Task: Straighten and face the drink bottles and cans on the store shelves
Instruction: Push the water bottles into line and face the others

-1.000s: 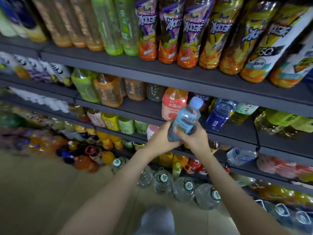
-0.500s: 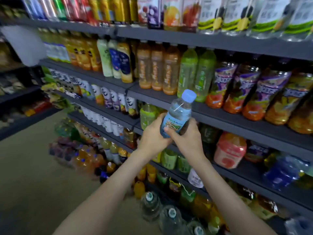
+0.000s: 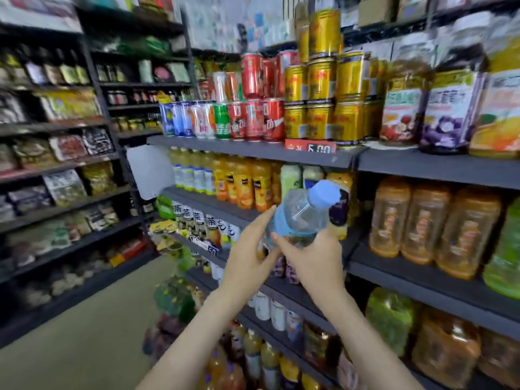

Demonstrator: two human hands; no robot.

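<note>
A clear water bottle (image 3: pixel 298 215) with a pale blue cap and blue label is held tilted to the right in front of the shelves. My right hand (image 3: pixel 312 260) grips its lower body from below. My left hand (image 3: pixel 247 257) touches the bottle's left side with fingers stretched out. Behind it, orange and yellow drink bottles (image 3: pixel 247 184) stand on a dark shelf (image 3: pixel 213 202). Red and gold cans (image 3: pixel 281 119) are stacked on the shelf above (image 3: pixel 253 149).
Large orange tea bottles (image 3: pixel 427 223) and juice jars (image 3: pixel 447 108) fill the right shelves. More bottles crowd the lower shelves (image 3: pixel 281 311). A snack rack (image 3: pixel 62 175) stands across the aisle at left, with bare floor (image 3: pixel 70 333) between.
The view has swung upward from the low shelves to the can shelf. The bottle has risen with both hands and now tilts more to the right.
</note>
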